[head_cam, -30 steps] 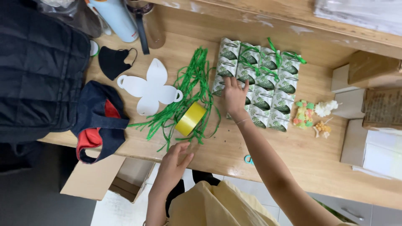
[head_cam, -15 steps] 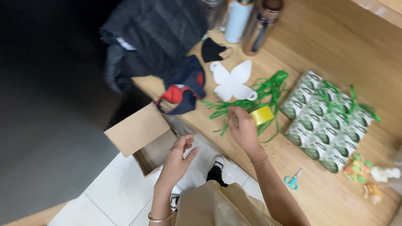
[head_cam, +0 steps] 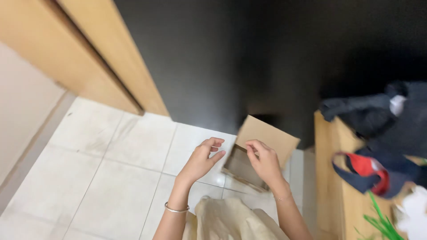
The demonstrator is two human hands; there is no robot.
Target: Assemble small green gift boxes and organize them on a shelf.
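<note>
An open brown cardboard box [head_cam: 267,133] stands on the white tiled floor [head_cam: 111,155] beside the wooden table [head_cam: 331,178], one flap raised. My right hand [head_cam: 265,163] hovers over the box opening, its bent fingertips at the foot of the raised flap; whether they pinch anything is hidden. My left hand [head_cam: 201,160], with a thin bangle on the wrist, floats just left of the box. Its fingers are apart and hold nothing.
On the table's left end lie a dark jacket [head_cam: 382,115], a navy and red cloth bag [head_cam: 369,171], green ribbon strands [head_cam: 378,222] and a white paper shape [head_cam: 413,209]. A wooden panel [head_cam: 89,53] slants across the upper left. Beyond the box is a dark wall.
My view has swung left, off the tabletop and down to the floor. My right hand has left the green ribbon and yellow spool and come over the box; my left hand has risen beside it.
</note>
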